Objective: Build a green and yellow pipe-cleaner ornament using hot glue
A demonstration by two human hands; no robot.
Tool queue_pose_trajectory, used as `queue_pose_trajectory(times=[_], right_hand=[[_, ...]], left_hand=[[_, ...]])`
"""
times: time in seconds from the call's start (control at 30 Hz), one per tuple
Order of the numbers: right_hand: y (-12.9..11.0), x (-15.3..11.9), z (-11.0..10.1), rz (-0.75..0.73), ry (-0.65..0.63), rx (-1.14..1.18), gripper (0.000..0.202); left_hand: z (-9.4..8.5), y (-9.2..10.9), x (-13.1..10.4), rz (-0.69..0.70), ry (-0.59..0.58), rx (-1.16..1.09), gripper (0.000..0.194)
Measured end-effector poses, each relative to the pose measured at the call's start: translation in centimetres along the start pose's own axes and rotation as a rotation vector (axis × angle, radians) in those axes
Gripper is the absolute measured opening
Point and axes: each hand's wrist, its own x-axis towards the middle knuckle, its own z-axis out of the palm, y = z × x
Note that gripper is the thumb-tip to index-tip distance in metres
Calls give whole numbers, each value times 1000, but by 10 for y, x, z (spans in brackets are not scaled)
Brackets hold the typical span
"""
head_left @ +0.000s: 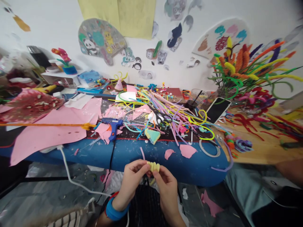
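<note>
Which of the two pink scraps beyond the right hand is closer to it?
The smaller scrap; the larger scrap lies rightward, farther from the right hand.

Soft, fairly bright indoor light spreads evenly over the white wall (pixel 180 71) and the blue front of the bench (pixel 201 167), with mostly faint shadows. Below, the floor (pixel 196 205) falls into dim grey, its detail murky. The phone (pixel 217 110) carries a pale reflection across its screen. The fingers (pixel 143 170) are reasonably clear, while small scraps farther back look soft. Wide-angle stretching makes the painted fans (pixel 100 39) lean outward; the far left is smeared, the seated person's trouser leg (pixel 243 189) is blurred, and the upper right corner darkens.
</note>
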Motion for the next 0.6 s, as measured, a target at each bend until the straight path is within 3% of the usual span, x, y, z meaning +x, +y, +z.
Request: queue_pose_trajectory(times=[0.17,0.27,0.37,0.5,0.6], right_hand=[[6,5,-5,45,54,-15,24],[10,11,-11,64,122,-2,27],[9,20,-19,53,154,18,31],[0,39,-20,22,130,37,36],[-8,54,-14,-23,51,19,37]], left_hand=[[-13,9,7,82,-57,105,22],[-20,20,21,368,-42,425,20],[-21,32,48,651,-53,817,40],[-12,46,91,755,-270,1116,67],[-7,50,113,761,-364,1211,70]])
